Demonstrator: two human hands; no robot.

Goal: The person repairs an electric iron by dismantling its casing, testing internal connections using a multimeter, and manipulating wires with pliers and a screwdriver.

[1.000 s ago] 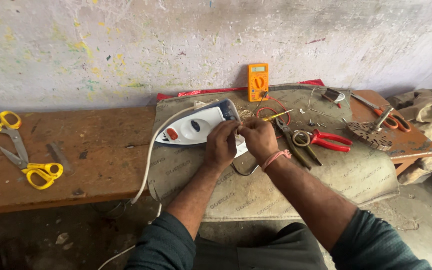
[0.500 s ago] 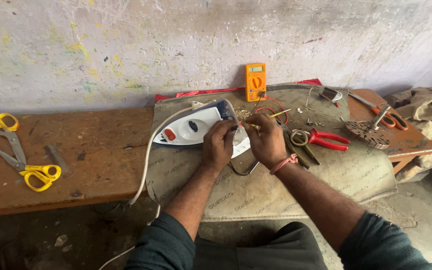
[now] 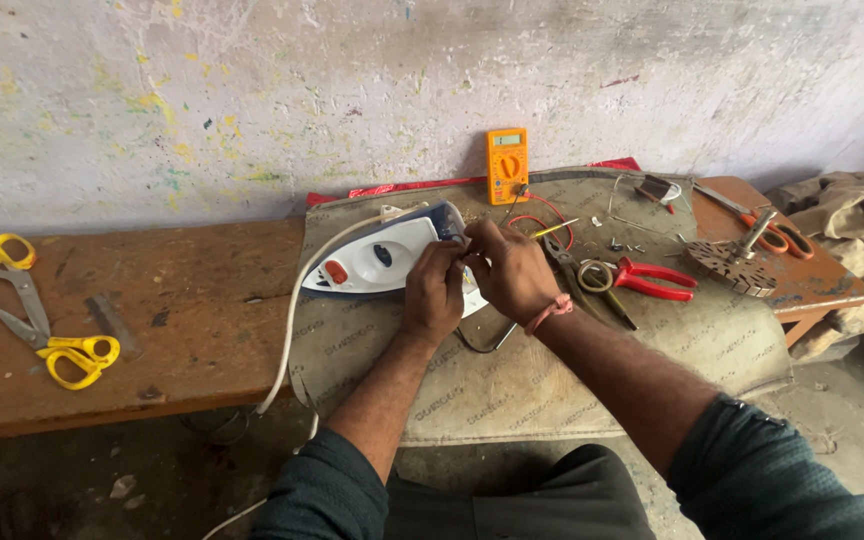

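A white and blue electric iron (image 3: 377, 258) lies on a grey cloth mat (image 3: 552, 370) on a wooden bench. My left hand (image 3: 435, 290) grips the iron's rear end. Close beside it, my right hand (image 3: 508, 270) pinches something small at the same rear end; what it holds is hidden by the fingers. The iron's white cord (image 3: 287, 330) runs off the mat's left edge and down toward the floor. A yellow-handled screwdriver (image 3: 557, 229) lies just beyond my right hand.
An orange multimeter (image 3: 507, 165) leans against the wall. Red-handled pliers (image 3: 647, 278) and a round metal part (image 3: 724, 262) lie to the right. Two yellow-handled scissors (image 3: 27, 305) rest on the bare bench (image 3: 152, 330) at left. Crumpled cloth (image 3: 852, 230) sits at far right.
Both hands stayed at the iron's rear end, shifting only slightly. The view has drifted a little, so everything sits lower and more to the right.
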